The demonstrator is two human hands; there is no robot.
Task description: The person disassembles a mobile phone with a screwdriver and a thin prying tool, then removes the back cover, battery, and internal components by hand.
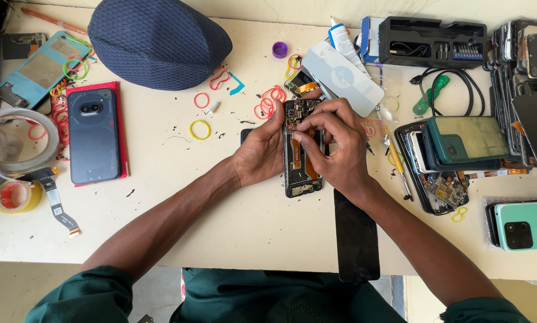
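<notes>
An opened phone [301, 176] with its back off lies on the cream table [220, 215], its circuit board and orange flex cable showing. My left hand [262, 149] grips its left edge, thumb near the top. My right hand [334, 143] rests over the upper right part, with thumb and forefinger pinched on a small part of the board. I cannot make out any tool in the fingers.
A black screen panel [356, 236] overhangs the front edge. A dark blue cap [158, 39] sits at the back. A blue phone on a red case [93, 134] lies left. Stacked phones [460, 143], a bit kit [433, 42], tape rolls [17, 140] and rubber bands [200, 129] lie around.
</notes>
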